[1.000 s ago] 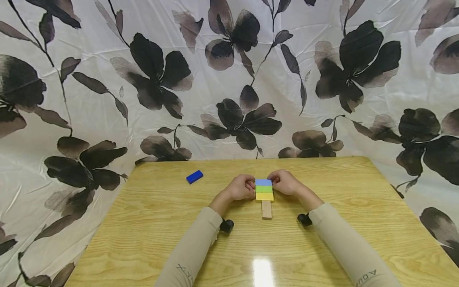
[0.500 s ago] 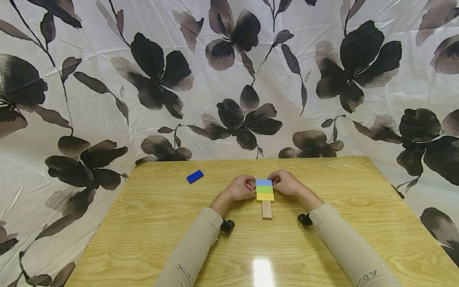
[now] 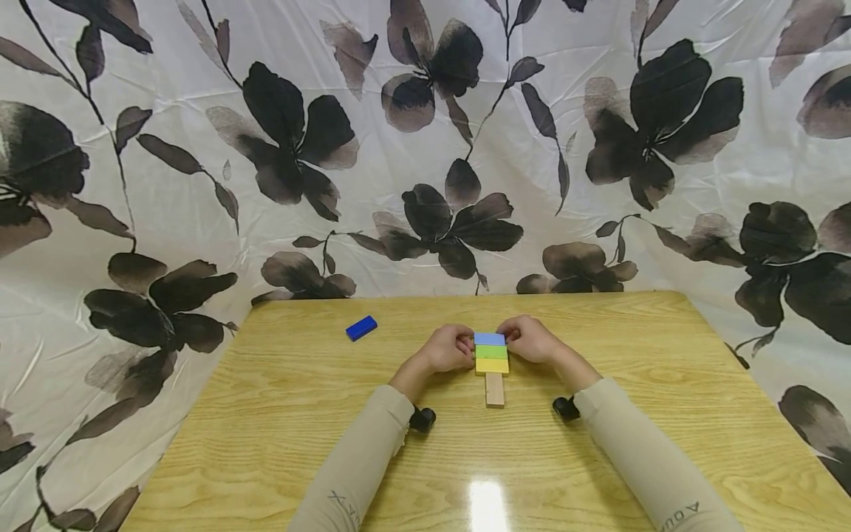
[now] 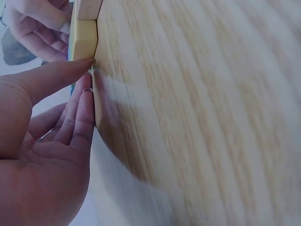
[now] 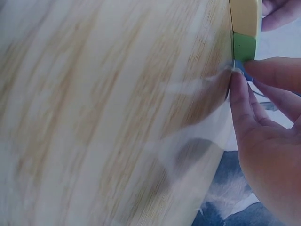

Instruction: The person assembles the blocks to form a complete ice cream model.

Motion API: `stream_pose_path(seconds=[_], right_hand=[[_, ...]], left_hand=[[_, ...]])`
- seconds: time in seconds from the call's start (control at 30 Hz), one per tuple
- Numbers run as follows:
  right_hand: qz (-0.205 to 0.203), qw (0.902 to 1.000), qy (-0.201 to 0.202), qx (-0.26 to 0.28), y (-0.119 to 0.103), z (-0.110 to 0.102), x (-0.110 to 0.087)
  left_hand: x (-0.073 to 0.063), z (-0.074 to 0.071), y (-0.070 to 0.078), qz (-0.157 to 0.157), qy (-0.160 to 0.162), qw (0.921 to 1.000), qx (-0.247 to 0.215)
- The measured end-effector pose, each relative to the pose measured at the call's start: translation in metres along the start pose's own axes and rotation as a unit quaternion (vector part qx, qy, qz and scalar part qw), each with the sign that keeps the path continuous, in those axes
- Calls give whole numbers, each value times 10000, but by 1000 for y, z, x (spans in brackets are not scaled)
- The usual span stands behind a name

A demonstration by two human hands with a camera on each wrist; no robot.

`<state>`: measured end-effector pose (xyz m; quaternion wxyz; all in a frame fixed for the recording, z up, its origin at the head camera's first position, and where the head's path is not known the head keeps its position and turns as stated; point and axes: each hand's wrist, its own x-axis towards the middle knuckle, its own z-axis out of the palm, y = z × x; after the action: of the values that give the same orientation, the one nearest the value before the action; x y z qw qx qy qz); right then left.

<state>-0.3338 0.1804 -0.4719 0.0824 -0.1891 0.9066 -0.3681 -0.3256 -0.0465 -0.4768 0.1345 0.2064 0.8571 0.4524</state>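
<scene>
Left hand point(image 3: 448, 348): thumb and fingers almost straight, tips close together, touching the left ends of the coloured row; thumb tip beside the yellow block point(image 3: 492, 366).
Right hand point(image 3: 528, 339): spread equally narrow, tips against the row's right side, near the light-blue block point(image 3: 490, 339).
Coloured row: light-blue at the far end, green block point(image 3: 490, 352) in the middle, yellow nearest the person, long sides touching, all flat on the worktop point(image 3: 299, 458) between the hands.
Plain wood block point(image 3: 495, 390): lengthwise to the person, its far end meeting the yellow block.
Dark blue block point(image 3: 362, 328): lying at an angle on the worktop, well apart, beyond the left hand.
Left wrist view: the yellow block's end and part of the plain one, side-on, with the right hand's fingers behind.
Right wrist view: yellow and green ends in line, with a sliver of blue by the thumb.
Behind: a pale cloth point(image 3: 545, 37) printed with dark flowers.
</scene>
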Motion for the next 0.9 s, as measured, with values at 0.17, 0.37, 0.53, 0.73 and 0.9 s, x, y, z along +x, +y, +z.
stream_pose_path(seconds=[0.17, 0.37, 0.53, 0.73, 0.9], right_hand=[[20, 10000, 11, 18, 1, -1, -1], [-27, 10000, 24, 58, 2, 0, -1], [-99, 9999, 61, 35, 2, 0, -3], [-109, 9999, 68, 20, 3, -1, -6], [-72, 9999, 74, 61, 3, -1, -7]], left_hand=[[1, 0, 0, -51, -35, 10000, -18], [2, 1, -1, -63, -72, 9999, -51], [3, 2, -1, -28, -86, 10000, 15], [3, 3, 0, 15, -84, 9998, 162], [3, 4, 0, 59, -90, 9997, 238]])
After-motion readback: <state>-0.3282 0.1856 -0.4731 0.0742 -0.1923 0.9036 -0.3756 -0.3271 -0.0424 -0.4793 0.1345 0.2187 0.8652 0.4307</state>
